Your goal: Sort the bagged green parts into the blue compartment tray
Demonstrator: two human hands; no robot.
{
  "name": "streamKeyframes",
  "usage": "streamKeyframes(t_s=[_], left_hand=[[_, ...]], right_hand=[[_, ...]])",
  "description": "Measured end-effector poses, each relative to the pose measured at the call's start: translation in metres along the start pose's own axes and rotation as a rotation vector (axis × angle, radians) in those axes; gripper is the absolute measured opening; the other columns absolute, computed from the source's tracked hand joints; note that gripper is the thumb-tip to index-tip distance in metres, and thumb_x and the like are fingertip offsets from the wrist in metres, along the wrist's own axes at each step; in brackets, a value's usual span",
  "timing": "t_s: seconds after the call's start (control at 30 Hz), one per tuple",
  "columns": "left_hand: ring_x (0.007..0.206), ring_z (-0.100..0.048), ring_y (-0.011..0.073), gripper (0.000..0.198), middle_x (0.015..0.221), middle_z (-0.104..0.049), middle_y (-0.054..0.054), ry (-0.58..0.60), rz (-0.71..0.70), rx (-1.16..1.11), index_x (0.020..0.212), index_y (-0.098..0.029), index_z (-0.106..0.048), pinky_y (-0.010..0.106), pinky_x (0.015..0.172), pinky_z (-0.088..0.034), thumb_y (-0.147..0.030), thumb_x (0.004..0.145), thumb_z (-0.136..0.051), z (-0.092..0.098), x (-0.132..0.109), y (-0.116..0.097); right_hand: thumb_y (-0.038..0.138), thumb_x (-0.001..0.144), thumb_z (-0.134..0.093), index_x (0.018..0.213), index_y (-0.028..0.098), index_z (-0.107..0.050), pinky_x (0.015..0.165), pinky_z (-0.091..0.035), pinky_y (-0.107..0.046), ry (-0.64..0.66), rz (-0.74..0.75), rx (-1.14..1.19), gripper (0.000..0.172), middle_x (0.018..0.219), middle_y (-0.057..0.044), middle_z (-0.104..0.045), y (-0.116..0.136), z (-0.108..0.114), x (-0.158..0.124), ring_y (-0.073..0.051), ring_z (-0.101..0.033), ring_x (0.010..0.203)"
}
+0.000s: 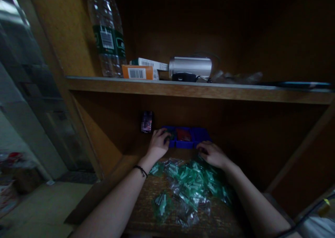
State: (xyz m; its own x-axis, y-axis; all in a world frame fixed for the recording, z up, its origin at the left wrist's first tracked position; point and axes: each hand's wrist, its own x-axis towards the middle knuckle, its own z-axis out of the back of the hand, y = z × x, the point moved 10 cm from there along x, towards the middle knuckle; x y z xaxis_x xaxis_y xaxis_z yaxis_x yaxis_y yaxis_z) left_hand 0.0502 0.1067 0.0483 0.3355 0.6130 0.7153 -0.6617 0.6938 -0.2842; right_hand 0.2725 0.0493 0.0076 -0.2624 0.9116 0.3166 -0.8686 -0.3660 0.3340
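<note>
Small clear bags of green pieces (191,185) lie heaped on a wooden shelf (141,210); the right hand (211,154) curls its fingers at the heap's far edge, grip unclear; the left hand (158,143) bends over a blue tray (184,144), any grip hidden, just beside a phone (147,121).

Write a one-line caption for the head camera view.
Left hand on a blue compartment tray, right hand at a heap of bagged green parts on a wooden desk.

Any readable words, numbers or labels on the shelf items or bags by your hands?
Clear plastic water bottle, green label: barcode, digits too small.
Orange carton: barcode, digits too blurred.
White box: barcode, digits too blurred.
Clear plastic bags of green pieces: nothing legible.
No words can be quoted.
</note>
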Motion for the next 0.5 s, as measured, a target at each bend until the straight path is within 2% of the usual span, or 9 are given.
streamKeyframes(t_s=[0.07, 0.17, 0.3, 0.37, 0.5], left_hand=[[0.111, -0.053, 0.0259, 0.027, 0.12, -0.06, 0.007, 0.039, -0.033, -0.04, 0.099, -0.021, -0.071, 0.043, 0.097, -0.047, -0.01, 0.081, -0.055, -0.004, -0.003, -0.01], [0.109, -0.055, 0.0226, 0.028, 0.115, -0.061, 0.006, 0.124, -0.129, -0.14, 0.1, -0.023, -0.071, 0.039, 0.098, -0.047, -0.009, 0.082, -0.053, -0.009, -0.008, -0.037], [0.105, -0.057, 0.0204, 0.029, 0.107, -0.066, 0.004, 0.316, -0.283, -0.172, 0.105, -0.024, -0.07, 0.038, 0.101, -0.044, -0.012, 0.087, -0.051, -0.019, -0.017, -0.073], [0.105, -0.057, 0.0206, 0.029, 0.108, -0.067, 0.004, 0.392, -0.312, -0.169, 0.11, -0.024, -0.069, 0.039, 0.103, -0.042, -0.016, 0.089, -0.051, -0.024, -0.021, -0.082], [0.108, -0.058, 0.0209, 0.029, 0.111, -0.067, 0.005, 0.48, -0.316, -0.17, 0.114, -0.023, -0.068, 0.039, 0.104, -0.041, -0.02, 0.092, -0.049, -0.03, -0.025, -0.086]], right_hand=[[0.026, 0.082, -0.06, 0.107, 0.026, -0.069, 0.089, -0.043, -0.039, 0.06, -0.063, -0.028, 0.026, 0.105, -0.006, -0.068, -0.012, -0.006, -0.002, -0.025, -0.059, 0.1], [0.032, 0.082, -0.063, 0.114, 0.027, -0.068, 0.093, -0.044, -0.041, 0.098, -0.138, 0.011, 0.033, 0.115, -0.007, -0.067, -0.023, -0.012, -0.006, -0.027, -0.06, 0.105], [0.026, 0.083, -0.06, 0.116, 0.025, -0.066, 0.083, -0.048, -0.034, 0.117, -0.157, 0.197, 0.033, 0.1, -0.005, -0.071, -0.024, -0.02, -0.006, -0.022, -0.065, 0.092], [0.024, 0.084, -0.058, 0.115, 0.024, -0.065, 0.08, -0.048, -0.033, 0.106, -0.154, 0.203, 0.032, 0.099, -0.006, -0.071, -0.024, -0.02, -0.004, -0.022, -0.065, 0.09], [0.04, 0.086, -0.062, 0.118, 0.026, -0.064, 0.083, -0.047, -0.036, 0.105, -0.206, 0.07, 0.035, 0.11, -0.009, -0.07, -0.034, -0.02, -0.004, -0.025, -0.065, 0.097]])
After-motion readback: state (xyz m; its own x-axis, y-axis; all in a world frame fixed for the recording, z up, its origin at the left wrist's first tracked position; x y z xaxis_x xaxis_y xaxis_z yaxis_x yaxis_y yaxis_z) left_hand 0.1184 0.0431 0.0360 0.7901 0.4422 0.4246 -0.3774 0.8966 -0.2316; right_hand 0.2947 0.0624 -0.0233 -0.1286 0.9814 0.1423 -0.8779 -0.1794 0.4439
